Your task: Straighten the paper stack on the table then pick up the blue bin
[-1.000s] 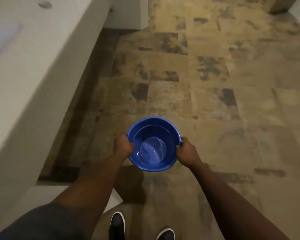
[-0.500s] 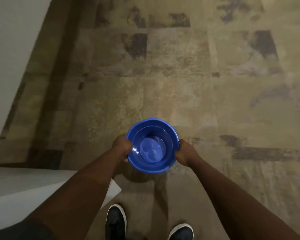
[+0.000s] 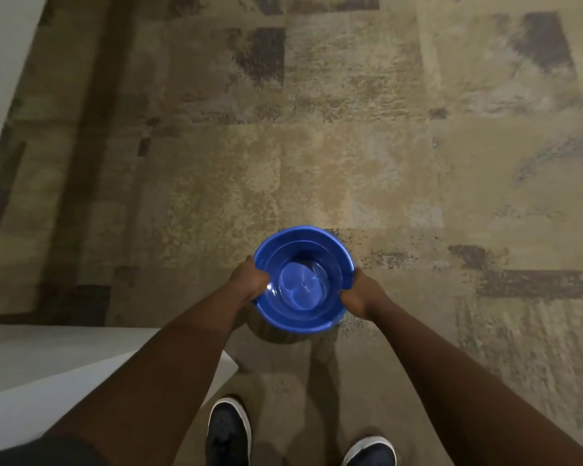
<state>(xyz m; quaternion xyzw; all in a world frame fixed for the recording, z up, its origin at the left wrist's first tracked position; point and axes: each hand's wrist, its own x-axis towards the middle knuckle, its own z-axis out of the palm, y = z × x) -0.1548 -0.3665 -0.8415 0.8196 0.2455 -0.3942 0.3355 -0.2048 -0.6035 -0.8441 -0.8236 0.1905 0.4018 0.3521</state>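
Blue bin (image 3: 303, 280) sits upright between my two hands, above the patterned carpet (image 3: 350, 146) and just ahead of my dark shoes (image 3: 228, 432). My left hand (image 3: 249, 280) grips its left rim, thumb hooked inside. My right hand (image 3: 359, 294) grips the opposite rim likewise. White table corner (image 3: 64, 375) lies left of the bin, behind my left forearm.
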